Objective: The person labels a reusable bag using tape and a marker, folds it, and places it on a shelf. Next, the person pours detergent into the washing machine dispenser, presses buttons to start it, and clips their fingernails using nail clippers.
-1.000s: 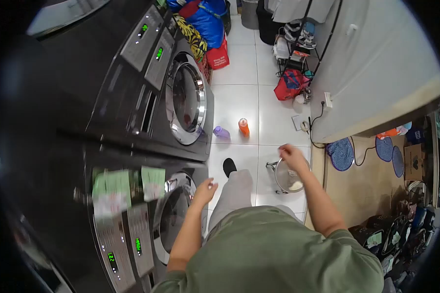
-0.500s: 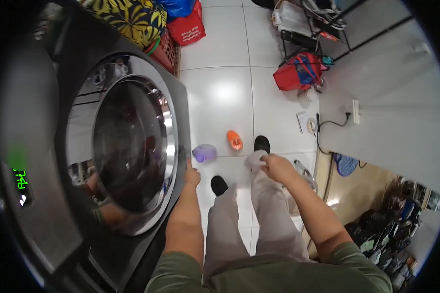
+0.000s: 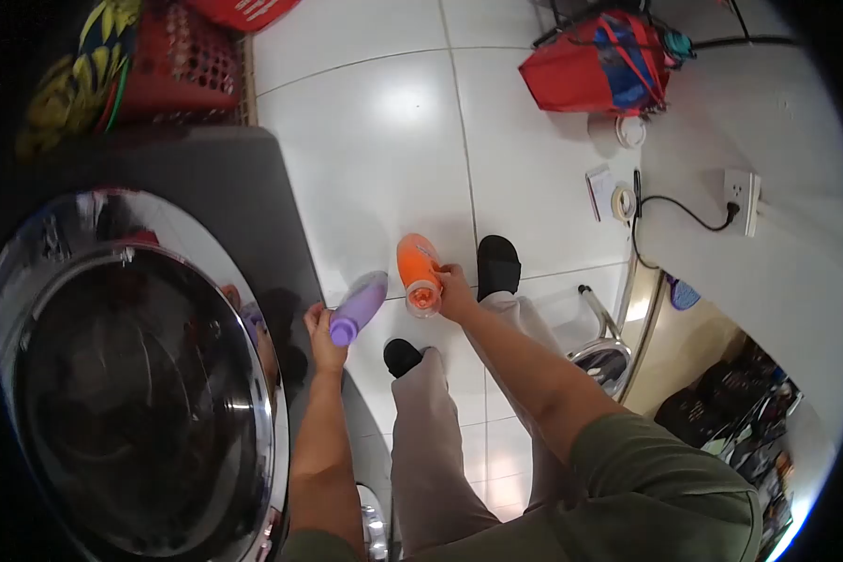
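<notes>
Orange plastic bottle with clear cap (image 3: pixel 415 262), at or just above white tiled floor (image 3: pixel 375 140); right hand (image 3: pixel 455 296) against its side, fingers seemingly closing, clamping uncertain. Translucent purple bottle (image 3: pixel 362 307), to its left; left hand (image 3: pixel 329 347) beside cap, fingers' hold unclear. Done: reaching both. Not evident: lifting.

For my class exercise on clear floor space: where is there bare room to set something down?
The widest bare patch is the floor beyond the orange bottle, between the dark machine and the red bag. A smaller one lies between the right shoe and the notepad. It is crowded around the purple bottle, left hand and right hand.
</notes>
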{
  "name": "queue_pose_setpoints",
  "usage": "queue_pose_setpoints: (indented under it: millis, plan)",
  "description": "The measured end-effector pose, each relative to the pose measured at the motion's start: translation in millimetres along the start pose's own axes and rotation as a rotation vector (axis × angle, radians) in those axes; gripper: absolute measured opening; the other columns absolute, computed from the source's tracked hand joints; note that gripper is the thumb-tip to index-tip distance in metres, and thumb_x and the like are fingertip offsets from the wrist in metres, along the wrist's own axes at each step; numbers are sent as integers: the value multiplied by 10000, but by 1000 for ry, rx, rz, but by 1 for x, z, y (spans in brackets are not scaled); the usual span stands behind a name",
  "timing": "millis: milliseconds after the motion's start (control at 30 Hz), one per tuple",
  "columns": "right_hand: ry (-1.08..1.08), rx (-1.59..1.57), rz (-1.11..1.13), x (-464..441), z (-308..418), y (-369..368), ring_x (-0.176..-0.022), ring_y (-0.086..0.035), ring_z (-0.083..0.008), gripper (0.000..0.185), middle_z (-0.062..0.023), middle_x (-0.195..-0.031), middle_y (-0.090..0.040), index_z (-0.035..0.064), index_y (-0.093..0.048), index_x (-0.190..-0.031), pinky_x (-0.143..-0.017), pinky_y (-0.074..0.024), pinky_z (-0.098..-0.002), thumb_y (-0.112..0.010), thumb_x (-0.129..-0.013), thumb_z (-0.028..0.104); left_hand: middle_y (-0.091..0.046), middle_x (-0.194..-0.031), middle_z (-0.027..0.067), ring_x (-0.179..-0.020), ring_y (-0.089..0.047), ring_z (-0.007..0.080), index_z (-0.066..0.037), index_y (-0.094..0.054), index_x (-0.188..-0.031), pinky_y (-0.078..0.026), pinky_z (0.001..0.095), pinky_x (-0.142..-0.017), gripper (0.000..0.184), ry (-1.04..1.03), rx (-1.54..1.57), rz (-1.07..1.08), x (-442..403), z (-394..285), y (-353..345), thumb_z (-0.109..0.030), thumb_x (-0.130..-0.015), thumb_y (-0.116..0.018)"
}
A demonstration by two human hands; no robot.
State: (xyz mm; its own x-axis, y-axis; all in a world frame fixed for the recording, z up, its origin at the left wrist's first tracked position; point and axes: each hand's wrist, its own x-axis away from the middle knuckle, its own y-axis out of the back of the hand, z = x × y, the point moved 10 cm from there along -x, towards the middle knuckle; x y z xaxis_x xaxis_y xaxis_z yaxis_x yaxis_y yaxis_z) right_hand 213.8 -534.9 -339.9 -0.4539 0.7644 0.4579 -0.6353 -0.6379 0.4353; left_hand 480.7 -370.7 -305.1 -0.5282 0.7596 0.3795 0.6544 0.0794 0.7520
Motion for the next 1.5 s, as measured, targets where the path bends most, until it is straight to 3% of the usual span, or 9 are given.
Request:
queue_pose_setpoints:
  millis: [133, 300, 367, 567, 900, 1100, 1167, 1400, 1500]
  plan:
    - [-425, -530, 157, -13, -12, 56, -962, -652, -252, 473, -115, -1067, -677, 28, -677, -1123, -860, -519, -379, -846, -735, 237, -528, -1308, 209, -1089, -607, 379, 6, -625, -1096, -509, 407, -937, 502, 48, -84, 0, -41, -95, -5, -84, -643, -822]
    - [159, 106, -205, 26, -7, 195, -940, -656, -206, 421, -92, -1035, -697, 39, -653, -1088, -816, -523, -355, -847, -775, 243, -546, -1299, 223, -1165, -569, 395, 36, -590, -1228, -485, 408, -983, 571, -164, -61, 158, -84, -227, -45, -56, -694, -769]
    - [-413, -452, -248, 64, -24, 246, -923, -650, -220, 426, -91, -1039, -694, 31, -641, -1086, -820, -518, -361, -832, -799, 282, -548, -1295, 221, -1165, -570, 390, 34, -583, -1227, -489, 407, -979, 561, -344, -18, 179, -98, -297, -79, -38, -699, -761]
    - [-501, -512, -797, 165, -88, 320, -944, -644, -195, 443, -96, -1047, -686, 6, -620, -1116, -829, -512, -354, -841, -792, 210, -596, -1211, 204, -1047, -611, 347, 21, -599, -1180, -507, 387, -891, 522, -497, 101, 275, -148, -461, -223, -100, -711, -794]
    - [-770, -706, -733, 253, -88, 348, -1036, -629, -203, 475, -84, -1124, -659, 30, -627, -1167, -894, -501, -326, -852, -763, 141, -654, -1094, 136, -983, -626, 224, -32, -560, -1198, -498, 354, -844, 495, -315, 336, 500, -191, -529, -315, -153, -786, -805]
    - [-524, -39, -689, 255, 28, 403, -1041, -615, -317, 460, -172, -1114, -603, 40, -695, -1094, -902, -511, -406, -875, -724, 248, -656, -732, 58, -663, -594, 135, 8, -651, -855, -484, 283, -649, 209, -248, 314, 530, -105, -497, -178, -182, -938, -629]
    - [-519, -468, -569, 255, 56, 405, -941, -675, -245, 451, -155, -1029, -701, 34, -689, -1084, -827, -529, -354, -859, -751, 286, -632, -688, 55, -667, -588, 121, -1, -650, -804, -480, 281, -657, 237, -112, 231, 696, -32, -528, -88, -178, -956, -607]
    - [-281, -302, -55, 248, 286, 493, -856, -691, -210, 533, -123, -963, -720, 38, -654, -1140, -766, -544, -331, -869, -735, 308, -592, -1251, 123, -1190, -573, 270, -57, -616, -1239, -432, 407, -1070, 604, -683, 584, 774, 125, -743, 205, -172, -701, -867]
    - [95, -150, 123, 248, 405, 498, -870, -695, -222, 535, -122, -990, -726, 37, -659, -1144, -799, -546, -346, -874, -714, 272, -632, -1150, 113, -1096, -613, 265, -52, -649, -1153, -406, 457, -1097, 514, -928, 590, 695, 158, -802, 304, -160, -695, -855]
